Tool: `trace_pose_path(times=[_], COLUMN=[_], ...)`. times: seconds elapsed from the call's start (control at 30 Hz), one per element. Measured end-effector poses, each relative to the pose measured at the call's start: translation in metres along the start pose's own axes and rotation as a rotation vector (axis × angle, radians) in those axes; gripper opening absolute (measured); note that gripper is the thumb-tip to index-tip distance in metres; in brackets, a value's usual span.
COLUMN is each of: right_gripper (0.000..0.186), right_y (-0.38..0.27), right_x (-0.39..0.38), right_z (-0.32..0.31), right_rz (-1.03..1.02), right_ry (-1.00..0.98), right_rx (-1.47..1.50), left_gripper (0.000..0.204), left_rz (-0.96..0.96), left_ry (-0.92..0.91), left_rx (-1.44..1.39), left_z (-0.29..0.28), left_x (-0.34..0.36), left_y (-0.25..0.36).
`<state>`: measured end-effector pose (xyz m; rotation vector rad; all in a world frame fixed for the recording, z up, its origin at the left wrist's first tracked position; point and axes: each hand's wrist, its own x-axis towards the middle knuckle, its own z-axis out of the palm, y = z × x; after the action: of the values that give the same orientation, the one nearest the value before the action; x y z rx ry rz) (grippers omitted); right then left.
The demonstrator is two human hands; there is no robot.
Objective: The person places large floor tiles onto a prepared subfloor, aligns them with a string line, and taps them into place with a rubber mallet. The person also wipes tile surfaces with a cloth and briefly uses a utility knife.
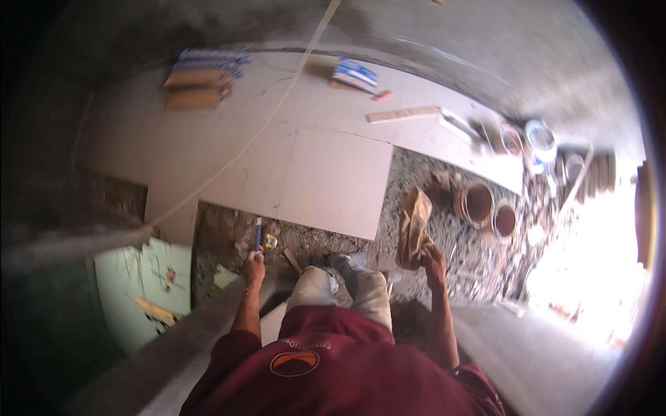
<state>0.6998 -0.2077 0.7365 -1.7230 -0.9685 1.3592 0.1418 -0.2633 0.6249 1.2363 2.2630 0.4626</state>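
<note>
My left hand [254, 269] is closed round a slim blue tool [259, 230] that points away from me; its kind is too small to tell. Right beside it is a small yellow and silver tape measure [269, 242], and I cannot tell whether it lies on the ground or hangs from the hand. My right hand [434, 267] grips the lower edge of a crumpled brown paper sack [415, 225], held over the rubble ground. Large pale floor tiles [336, 177] lie beyond both hands, with a bare gravelly strip between them and my feet.
Stacked blue and tan packs [198, 80] and a smaller blue and white pack [355, 74] rest on the tiles, near a wooden strip [402, 114]. Two reddish buckets [476, 205] [504, 220] stand right. A pale hose [267, 125] crosses the view. Left lies a greenish panel [146, 284].
</note>
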Motion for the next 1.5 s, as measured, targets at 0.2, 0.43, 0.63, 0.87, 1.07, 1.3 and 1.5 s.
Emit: trace_pose_path(times=[0.2,0.43,0.63,0.87,1.07,1.3,1.5], right_gripper=[0.034,0.011,0.037,0.065,0.049,0.047,0.050], right_y=[-0.012,0.122,0.318,0.473,0.509,0.477,0.365], right_x=[0.073,0.273,0.426,0.460,0.418,0.499,0.740], right_z=[0.070,0.210,0.356,0.481,0.567,0.627,0.636], right_rz=[-0.121,-0.954,-0.364,-0.884,-1.162,-1.197,-0.778], right_ry=[-0.191,-0.286,-0.474,-0.226,-0.627,-0.709,0.015], right_rx=[-0.373,-0.621,-0.846,-1.242,-0.727,-1.085,-0.923], left_gripper=[0.027,0.026,0.028,0.047,0.034,0.033,0.032], left_rz=[-0.073,-0.254,-0.176,0.011,0.285,0.250,0.253], left_ry=[0.048,0.005,-0.153,0.040,0.351,0.404,0.508], left_rx=[0.331,0.314,0.454,0.122,-0.056,-0.201,-0.028], left_z=[0.056,0.133,0.282,0.357,0.380,0.425,0.440], left_x=[-0.085,-0.091,-0.047,0.060,0.331,0.496,0.500], left_y=[-0.039,-0.103,-0.225,-0.251,-0.283,-0.281,-0.281])
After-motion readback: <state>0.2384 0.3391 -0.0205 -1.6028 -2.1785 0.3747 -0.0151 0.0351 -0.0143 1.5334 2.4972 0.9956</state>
